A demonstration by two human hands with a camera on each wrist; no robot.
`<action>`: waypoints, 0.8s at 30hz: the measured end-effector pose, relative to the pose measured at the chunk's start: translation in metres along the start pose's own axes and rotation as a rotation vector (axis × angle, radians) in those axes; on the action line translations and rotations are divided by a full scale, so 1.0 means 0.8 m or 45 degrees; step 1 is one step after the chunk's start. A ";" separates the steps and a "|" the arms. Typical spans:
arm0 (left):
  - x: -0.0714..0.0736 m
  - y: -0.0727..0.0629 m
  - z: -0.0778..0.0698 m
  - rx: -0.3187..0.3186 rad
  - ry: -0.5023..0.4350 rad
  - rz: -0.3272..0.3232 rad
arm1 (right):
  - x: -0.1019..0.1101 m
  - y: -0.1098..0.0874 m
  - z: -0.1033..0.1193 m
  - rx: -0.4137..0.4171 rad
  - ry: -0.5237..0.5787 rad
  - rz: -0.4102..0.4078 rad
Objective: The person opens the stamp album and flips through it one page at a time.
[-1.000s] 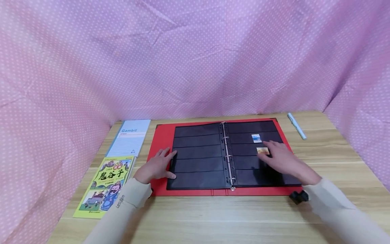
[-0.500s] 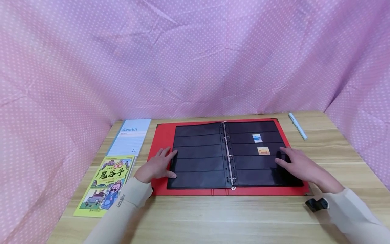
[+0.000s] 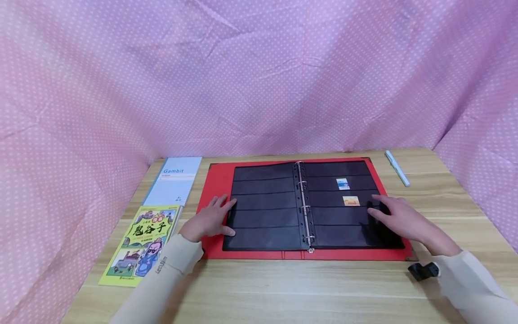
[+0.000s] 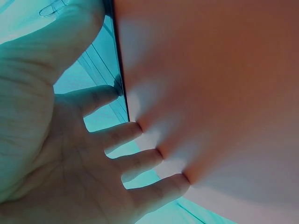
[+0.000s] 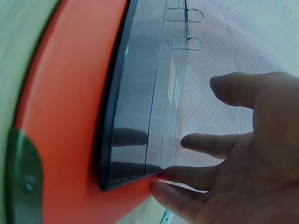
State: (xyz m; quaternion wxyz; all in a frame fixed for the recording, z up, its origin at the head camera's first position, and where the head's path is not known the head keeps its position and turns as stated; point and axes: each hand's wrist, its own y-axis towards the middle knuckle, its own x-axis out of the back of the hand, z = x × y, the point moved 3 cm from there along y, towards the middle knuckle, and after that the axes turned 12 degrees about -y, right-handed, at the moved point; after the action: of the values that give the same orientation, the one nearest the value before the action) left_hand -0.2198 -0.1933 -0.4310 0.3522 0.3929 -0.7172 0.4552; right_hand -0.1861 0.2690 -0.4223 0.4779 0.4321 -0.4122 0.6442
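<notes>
We see the red binder (image 3: 213,180) spread flat on the desk (image 3: 283,288), a black pocket pg either side of its metal rings (image 3: 306,210). L grip (image 3: 208,220) is at its L edge: fingers straight & apart, clamped on nothing, tips on the red cover, thumb by the L pg's (image 3: 263,218) outer edge. R grip (image 3: 398,217) is at the R pg's (image 3: 337,217) outer edge, fingers & thumb likewise apart, nothing held; some tips overlap the pg, but we can't be sure how many actually touch. Closest to it is the orange stamp (image 3: 351,201), 3rd row, just L of the fingertips & apart from them. The blue-and-white stamp (image 3: 342,184) is one row up, a bit further off. Far L we've a yellow book (image 3: 147,230) w/ a pale blue notebook (image 3: 171,182) just behind; upper R, a light blue pen (image 3: 397,168).
</notes>
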 end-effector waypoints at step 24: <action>0.003 -0.002 -0.003 -0.002 0.016 0.017 | 0.030 -0.015 0.009 0.044 0.093 -0.204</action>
State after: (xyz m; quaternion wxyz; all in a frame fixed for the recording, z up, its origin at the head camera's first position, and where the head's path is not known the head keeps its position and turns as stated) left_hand -0.2187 -0.1919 -0.4275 0.3541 0.3849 -0.7180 0.4594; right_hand -0.1771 0.2709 -0.3959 0.5350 0.4481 -0.3476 0.6263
